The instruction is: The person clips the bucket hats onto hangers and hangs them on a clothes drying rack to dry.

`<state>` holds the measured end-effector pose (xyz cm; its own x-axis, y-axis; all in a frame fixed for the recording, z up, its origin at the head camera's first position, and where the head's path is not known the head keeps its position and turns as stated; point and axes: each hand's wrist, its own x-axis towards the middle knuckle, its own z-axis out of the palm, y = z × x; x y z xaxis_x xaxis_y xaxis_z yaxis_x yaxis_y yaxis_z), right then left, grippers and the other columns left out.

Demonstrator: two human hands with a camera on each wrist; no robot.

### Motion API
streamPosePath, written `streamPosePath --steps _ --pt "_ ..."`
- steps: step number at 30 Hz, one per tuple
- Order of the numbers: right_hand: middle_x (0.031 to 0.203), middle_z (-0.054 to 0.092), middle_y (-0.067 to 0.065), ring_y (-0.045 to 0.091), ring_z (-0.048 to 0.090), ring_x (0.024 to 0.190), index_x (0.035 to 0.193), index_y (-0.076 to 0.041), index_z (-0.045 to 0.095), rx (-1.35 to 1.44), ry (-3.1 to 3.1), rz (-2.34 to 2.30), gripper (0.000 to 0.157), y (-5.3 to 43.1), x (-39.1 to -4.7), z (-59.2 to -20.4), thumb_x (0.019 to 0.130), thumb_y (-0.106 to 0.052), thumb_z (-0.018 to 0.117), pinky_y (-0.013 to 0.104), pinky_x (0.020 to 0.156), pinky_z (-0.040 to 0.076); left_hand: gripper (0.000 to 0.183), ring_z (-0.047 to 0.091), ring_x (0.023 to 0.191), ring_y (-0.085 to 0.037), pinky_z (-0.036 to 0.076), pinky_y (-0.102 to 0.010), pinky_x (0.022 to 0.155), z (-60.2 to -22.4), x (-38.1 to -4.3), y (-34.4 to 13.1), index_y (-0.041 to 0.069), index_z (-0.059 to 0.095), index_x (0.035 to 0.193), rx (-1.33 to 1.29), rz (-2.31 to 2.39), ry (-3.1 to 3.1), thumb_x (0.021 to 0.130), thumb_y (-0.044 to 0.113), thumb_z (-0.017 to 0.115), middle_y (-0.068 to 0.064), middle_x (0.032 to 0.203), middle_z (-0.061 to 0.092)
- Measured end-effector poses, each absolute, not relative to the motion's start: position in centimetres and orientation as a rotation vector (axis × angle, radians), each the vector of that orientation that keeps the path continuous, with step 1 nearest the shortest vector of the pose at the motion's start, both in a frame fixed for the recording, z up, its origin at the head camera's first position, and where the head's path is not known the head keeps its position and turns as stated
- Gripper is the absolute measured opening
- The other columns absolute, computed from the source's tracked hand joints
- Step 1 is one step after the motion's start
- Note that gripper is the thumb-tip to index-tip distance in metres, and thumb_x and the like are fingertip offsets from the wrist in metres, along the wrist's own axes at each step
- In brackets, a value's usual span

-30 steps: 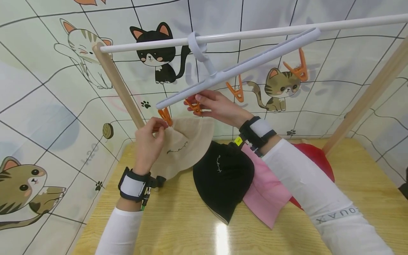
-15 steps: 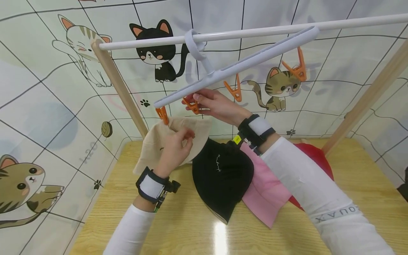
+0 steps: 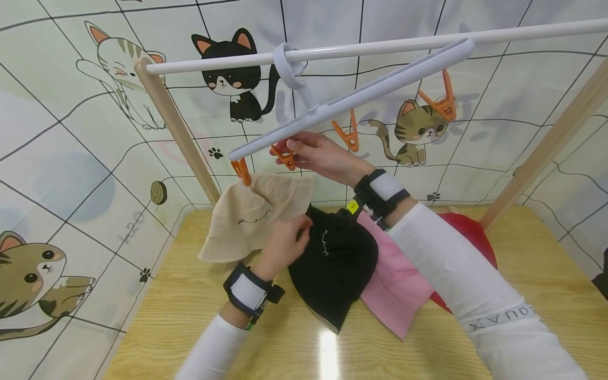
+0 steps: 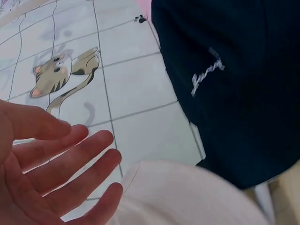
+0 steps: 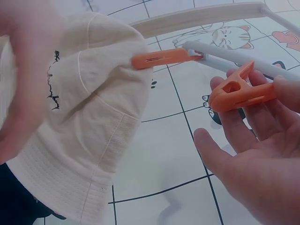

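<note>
A beige bucket hat [image 3: 237, 221] hangs from the leftmost orange clip [image 3: 242, 171] of a pale hanger [image 3: 366, 97], its brim near the table. My right hand [image 3: 328, 155] holds the second orange clip [image 5: 239, 93] between thumb and fingers, just under the hanger bar; no fabric shows in that clip. My left hand [image 3: 282, 245] is in the air between the beige hat and a black bucket hat [image 3: 334, 269], fingers loosely bent and holding nothing. In the left wrist view, the black hat's pale stitched lettering [image 4: 206, 72] is visible.
The hanger hooks over a white rail [image 3: 380, 48] carried by wooden posts [image 3: 178, 132]. Two more orange clips [image 3: 350, 134] hang to the right. A pink hat [image 3: 394, 285] and a red hat [image 3: 467, 237], partly behind my right arm, lie on the wooden table [image 3: 161, 306].
My left hand has let go of the beige hat near the leftmost clip and moved right and down toward the black hat. My right hand stays at the second clip.
</note>
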<state>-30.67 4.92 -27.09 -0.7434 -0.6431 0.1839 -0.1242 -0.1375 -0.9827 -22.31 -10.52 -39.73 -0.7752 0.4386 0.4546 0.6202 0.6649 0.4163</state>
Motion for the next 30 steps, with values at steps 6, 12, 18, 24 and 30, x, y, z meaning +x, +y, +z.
streamPosePath --steps 6,12,18,24,30 --pt "0.12 0.052 0.014 0.025 0.05 0.11 0.133 0.003 0.046 -0.871 1.761 -1.95 0.032 5.0 -30.7 -27.1 0.103 -0.005 0.041 0.036 0.101 0.038 0.016 0.066 0.077 -0.016 0.052 -0.031 0.068 -41.2 -21.7 -8.6 0.001 0.068 0.104 -0.878 -0.728 -2.725 0.089 0.002 0.063 -0.009 0.096 0.07" --pt "0.119 0.054 0.014 0.025 0.049 0.11 0.131 0.002 0.047 -0.863 1.75 -1.96 0.03 4.9 -30.8 -27.2 0.103 -0.005 0.041 0.034 0.099 0.039 0.012 0.05 0.056 -0.011 0.04 -0.025 0.048 -41.9 -21.2 -6.6 0.003 0.07 0.092 -0.855 -0.598 -2.922 0.092 0.012 0.063 -0.003 0.072 0.062" --pt "0.12 0.052 0.013 0.026 0.048 0.113 0.133 0.002 0.046 -0.89 1.732 -1.962 0.032 4.7 -30.6 -27.3 0.103 -0.005 0.041 0.034 0.103 0.037 0.033 0.042 0.047 -0.012 0.033 -0.024 0.041 -42.8 -20.8 -4.5 0.011 0.054 0.061 -0.78 -0.533 -3.052 0.092 0.018 0.064 0.002 0.053 0.043" --pt "0.122 0.052 0.015 0.026 0.048 0.116 0.133 0.003 0.045 -0.886 1.744 -1.968 0.032 4.8 -30.5 -27.3 0.103 -0.004 0.041 0.033 0.104 0.036 0.031 0.043 0.047 -0.012 0.033 -0.023 0.042 -43.7 -20.4 -2.6 0.01 0.056 0.062 -0.786 -0.584 -3.009 0.09 0.017 0.065 0.002 0.052 0.043" --pt "0.124 0.053 0.016 0.026 0.05 0.115 0.131 0.004 0.048 -0.881 1.751 -1.975 0.03 4.8 -30.5 -27.4 0.103 -0.005 0.04 0.032 0.103 0.036 0.022 0.048 0.054 -0.014 0.038 -0.026 0.044 -43.8 -19.9 -0.6 0.008 0.065 0.069 -0.832 -0.447 -2.92 0.088 0.018 0.066 -0.002 0.062 0.051"
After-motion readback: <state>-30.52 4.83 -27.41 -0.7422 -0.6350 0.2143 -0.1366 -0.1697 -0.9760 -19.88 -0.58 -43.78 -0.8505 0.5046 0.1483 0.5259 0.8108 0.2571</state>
